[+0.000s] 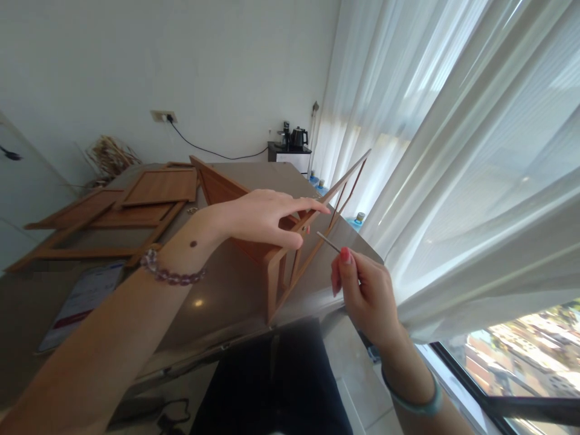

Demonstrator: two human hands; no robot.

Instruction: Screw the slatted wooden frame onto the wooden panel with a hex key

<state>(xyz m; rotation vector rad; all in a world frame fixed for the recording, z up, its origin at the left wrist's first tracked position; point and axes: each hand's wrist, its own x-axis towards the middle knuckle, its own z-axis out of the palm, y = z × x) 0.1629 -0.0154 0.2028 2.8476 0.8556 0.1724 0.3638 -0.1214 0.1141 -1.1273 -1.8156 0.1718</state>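
Near the clock's centre, on the table, rests a wooden frame; the left hand spreads over it, though whether it grips I cannot tell. Toward four o'clock, the right hand pinches a metal rod. Toward eight o'clock lies a printed sheet, its writing too small to read.

A: what's that stuff upper center?
B: black kettle on a little cabinet, dark top, white front. Black cord runs from it along the wall to an outlet at upper left.
A: and the scruffy bundle left of that?
B: looks like dried stalks tbh. Right side's basically all sheer white curtain, with bluish bottles by its edge, right of center.
A: lower right?
B: window, dark frame, sunlit buildings outside, kinda blurry.
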